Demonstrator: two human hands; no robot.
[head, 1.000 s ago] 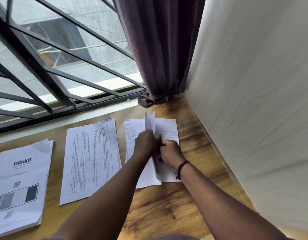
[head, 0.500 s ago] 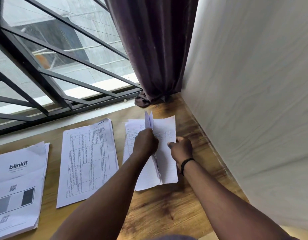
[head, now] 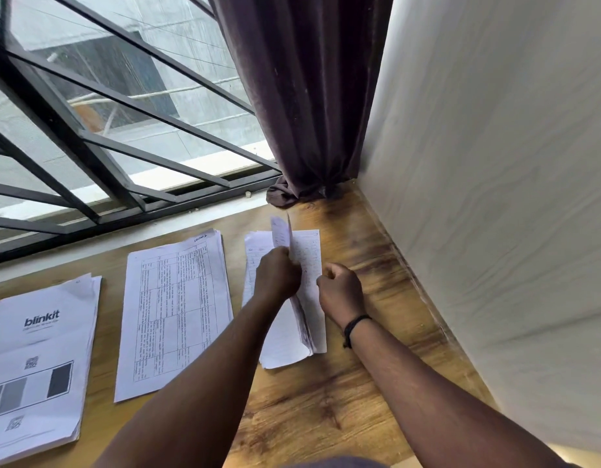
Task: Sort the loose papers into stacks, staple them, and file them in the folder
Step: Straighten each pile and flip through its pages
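still sorting: left hand [head: 277,276] grips upright sheets [head: 281,231]; right hand [head: 339,290], a fist, pinches the top sheet [head: 309,265]. next, lay them flat.

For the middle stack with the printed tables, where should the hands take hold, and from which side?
Grip the tabled stack at its near short edge, coming from the person's side: it lies flat on the wooden desk, lengthwise away from them, that edge nearest and unobstructed.

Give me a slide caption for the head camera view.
Left hand lifts sheets from the handwritten stack, right hand beside it.
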